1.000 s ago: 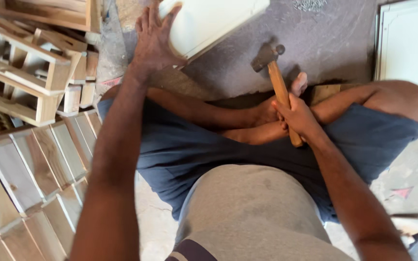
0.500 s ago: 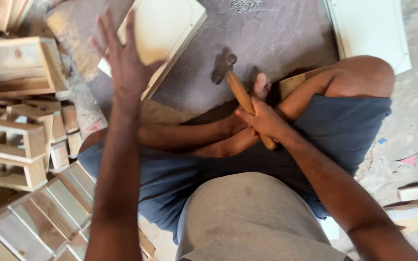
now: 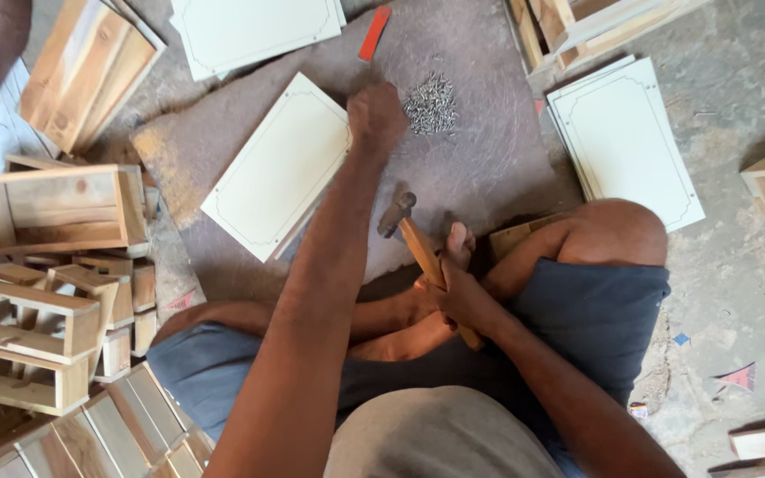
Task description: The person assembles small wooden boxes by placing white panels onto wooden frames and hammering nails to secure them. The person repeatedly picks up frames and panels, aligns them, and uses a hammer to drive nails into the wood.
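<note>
The left hand (image 3: 375, 115) is curled shut on the rough grey mat (image 3: 489, 177), just beside a pile of small shiny nails (image 3: 430, 103); what its fingers pinch cannot be seen. A flat cream board (image 3: 278, 177) with a thin line border lies next to it. The right hand (image 3: 462, 296) grips the smooth wooden handle of a hammer (image 3: 413, 235), its dark metal head resting on the mat. A thin red strip (image 3: 372, 22) lies at the top. Open wooden boxes (image 3: 55, 208) sit at the left
</note>
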